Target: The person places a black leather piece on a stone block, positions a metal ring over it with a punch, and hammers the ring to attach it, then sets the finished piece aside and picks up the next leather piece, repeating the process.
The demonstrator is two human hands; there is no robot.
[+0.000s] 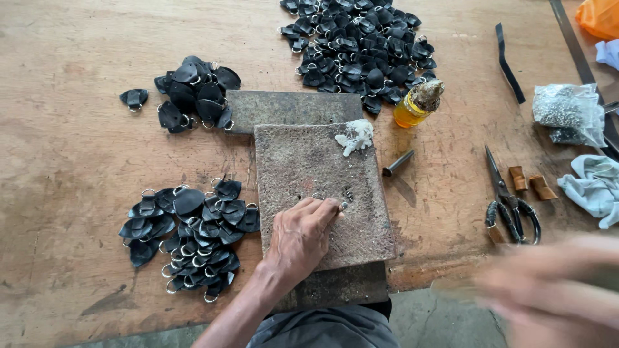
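From above, the left hand (302,233) lies knuckles-up on the grey block (320,193), fingers curled together, pinning a small ringed piece (318,196) at their tips. The right hand (554,283) is a blur at the lower right; its grip cannot be told. Black leather tabs (190,235) are heaped left of the block, scissors (509,203) right, a punch (398,163) and glue bottle (418,104) above. Bare table (64,161) lies far left.
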